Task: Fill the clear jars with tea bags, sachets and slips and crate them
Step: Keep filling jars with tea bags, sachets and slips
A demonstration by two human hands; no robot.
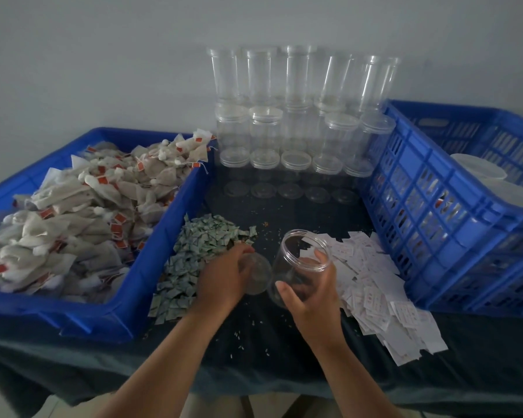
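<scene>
Right now we hold a clear jar [302, 254] in our right hand [311, 300], near the middle of the dark bench [269, 342]. The grip wraps around the jar's body, with the thumb on the near left side and the fingers curled round the right. The jar has no lid on and is tilted, its mouth pointing up and away from us.

Our left hand [224, 276] sits just left of the jar. Its grip curls over a round clear lid [257, 274], at the right edge of the green sachets [194, 251]. We cannot tell whether lid and jar touch.

White slips [375, 282] lie in a loose heap to the right of the jar. Tea bags [88, 206] with red tags fill the blue tray [169, 230] on the left. A blue crate [435, 206] stands on the right, with pale round tops [477, 168] showing inside. Stacked jars [293, 116] with lids on stand at the far edge against the wall.
</scene>
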